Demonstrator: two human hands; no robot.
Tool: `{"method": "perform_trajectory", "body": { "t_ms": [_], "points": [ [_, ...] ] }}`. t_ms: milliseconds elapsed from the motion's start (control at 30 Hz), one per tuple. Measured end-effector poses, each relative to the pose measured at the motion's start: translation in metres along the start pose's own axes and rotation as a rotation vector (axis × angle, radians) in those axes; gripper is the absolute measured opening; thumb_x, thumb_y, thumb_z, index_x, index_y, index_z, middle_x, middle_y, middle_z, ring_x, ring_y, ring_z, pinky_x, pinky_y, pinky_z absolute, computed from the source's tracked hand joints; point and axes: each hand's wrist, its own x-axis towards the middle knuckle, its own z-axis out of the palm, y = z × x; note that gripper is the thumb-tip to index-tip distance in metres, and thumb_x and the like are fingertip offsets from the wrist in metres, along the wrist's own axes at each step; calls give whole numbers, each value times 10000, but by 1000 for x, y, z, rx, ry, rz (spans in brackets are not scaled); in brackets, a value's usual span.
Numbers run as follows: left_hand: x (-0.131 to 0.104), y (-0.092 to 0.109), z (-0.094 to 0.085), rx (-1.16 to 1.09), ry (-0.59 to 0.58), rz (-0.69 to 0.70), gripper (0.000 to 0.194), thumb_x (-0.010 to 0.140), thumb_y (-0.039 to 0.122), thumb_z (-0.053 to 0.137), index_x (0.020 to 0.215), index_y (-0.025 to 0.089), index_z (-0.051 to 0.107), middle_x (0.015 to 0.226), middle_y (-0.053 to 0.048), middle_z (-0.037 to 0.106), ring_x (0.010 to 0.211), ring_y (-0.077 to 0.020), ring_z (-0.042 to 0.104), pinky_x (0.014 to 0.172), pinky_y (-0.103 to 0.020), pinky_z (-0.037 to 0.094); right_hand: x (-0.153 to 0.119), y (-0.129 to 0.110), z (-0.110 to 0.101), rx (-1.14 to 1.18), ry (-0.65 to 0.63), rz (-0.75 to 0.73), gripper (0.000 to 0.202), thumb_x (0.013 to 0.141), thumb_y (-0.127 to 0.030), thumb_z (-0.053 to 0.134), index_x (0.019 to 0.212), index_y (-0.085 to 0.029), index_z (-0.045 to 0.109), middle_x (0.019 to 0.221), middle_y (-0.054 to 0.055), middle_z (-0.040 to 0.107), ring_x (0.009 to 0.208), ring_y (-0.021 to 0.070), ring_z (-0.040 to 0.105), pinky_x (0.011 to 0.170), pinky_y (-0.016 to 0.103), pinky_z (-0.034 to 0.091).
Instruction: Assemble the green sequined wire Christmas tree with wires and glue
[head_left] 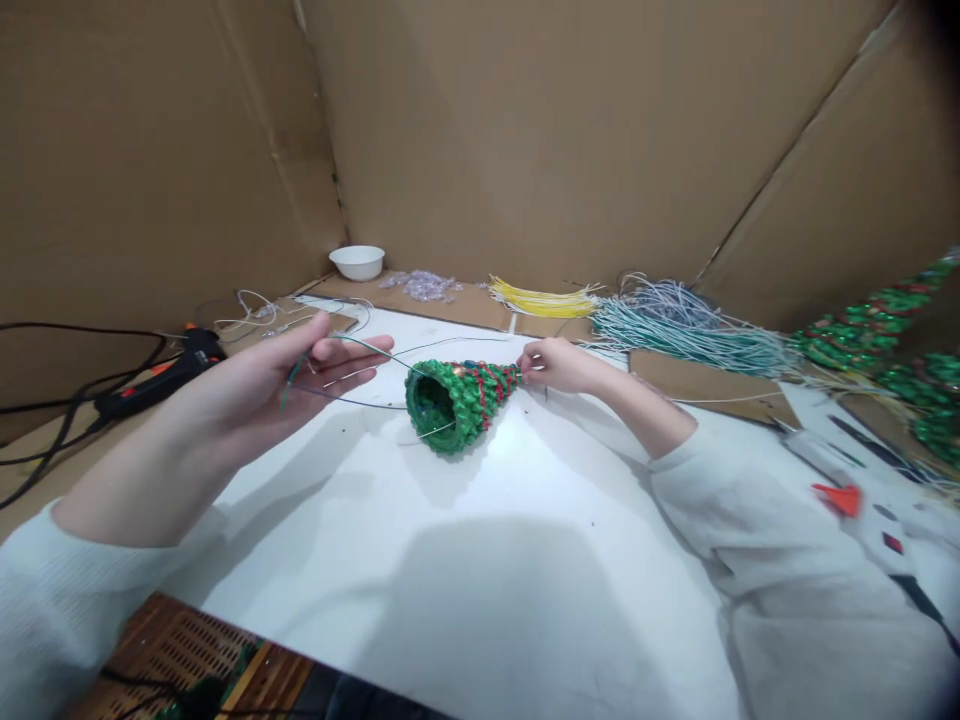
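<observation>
Head view shows the left hand [289, 385] gripping thin wires [356, 403] between its fingers, the right hand [553, 365] pinching the sideways green tree [466, 405] by its tip.

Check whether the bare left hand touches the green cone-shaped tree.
Apart: the head view shows white tabletop between the left hand and the tree, crossed by thin wires.

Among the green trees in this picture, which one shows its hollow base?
The green tree between the left hand and the right hand. Its base opens toward the viewer; the other trees at the far right show no opening.
</observation>
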Motion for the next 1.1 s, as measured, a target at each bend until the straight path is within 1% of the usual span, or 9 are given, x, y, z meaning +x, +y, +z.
{"method": "perform_trajectory", "body": {
  "t_ms": [100, 300, 400, 500, 633, 733, 833, 933, 1100],
  "points": [
    [8, 2, 2, -323, -31, -17, 453, 972, 383, 103, 801, 120, 430, 1230, -159, 581, 1210, -225, 470, 916, -389, 452, -1, -4, -1, -11, -2, 15, 69, 729, -109, 567, 736, -159, 613, 856, 60, 705, 766, 160, 632, 662, 219, 430],
    [10, 10, -20, -236, -113, -8, 361, 955, 316, 309, 706, 99, 455, 1136, -84, 627, 1121, -175, 498, 899, -314, 404, -2, -8, -2, -33, -5, 26, 82, 722, -91, 561, 726, -152, 616, 859, 76, 704, 777, 177, 631, 660, 231, 426],
    [11, 18, -40, -112, -229, -73, 268, 901, 258, 416, 869, 61, 595, 868, -31, 687, 806, -89, 566, 732, -246, 427, -3, -8, -1, -35, -11, 23, 81, 723, -93, 560, 728, -149, 618, 849, 77, 702, 770, 178, 629, 653, 229, 424],
    [14, 28, -47, -128, -305, -204, 351, 892, 273, 391, 1087, 44, 571, 627, 0, 644, 576, -43, 513, 554, -186, 367, -2, -7, 0, -44, -7, 23, 75, 724, -101, 563, 735, -148, 619, 843, 75, 696, 761, 176, 620, 639, 226, 409],
    [17, 29, -34, -235, -82, -369, 310, 892, 240, 388, 996, 43, 604, 644, -45, 644, 513, -73, 550, 477, -175, 359, 0, -5, 1, -56, -10, 27, 75, 721, -102, 566, 746, -148, 620, 815, 60, 688, 728, 157, 605, 613, 211, 387],
    [15, 19, -22, -305, 156, -280, 244, 854, 137, 424, 835, 62, 655, 794, -115, 679, 570, -126, 587, 509, -228, 451, 0, -5, 2, -61, -19, 31, 81, 725, -93, 559, 744, -142, 620, 827, 59, 690, 736, 148, 601, 622, 202, 384],
    [13, 11, -17, -409, 188, -138, 219, 826, 74, 450, 770, 56, 661, 868, -136, 689, 726, -155, 600, 731, -290, 493, 0, -4, 2, -66, -23, 35, 77, 728, -103, 562, 755, -142, 624, 838, 57, 692, 751, 148, 604, 626, 198, 381],
    [12, 11, -8, -683, 151, -71, 213, 846, 106, 471, 682, 73, 603, 987, -179, 664, 987, -213, 600, 979, -385, 395, 0, -5, 1, -75, -28, 43, 74, 735, -112, 566, 759, -142, 629, 825, 51, 690, 737, 142, 601, 620, 195, 378],
    [12, 14, 22, -1070, 267, -151, 359, 917, 228, 380, 571, 164, 449, 836, -110, 646, 959, -190, 627, 951, -343, 436, 0, -8, 0, -93, -32, 65, 70, 737, -116, 576, 764, -130, 639, 806, 55, 687, 730, 139, 596, 615, 190, 375]
  ]
}}
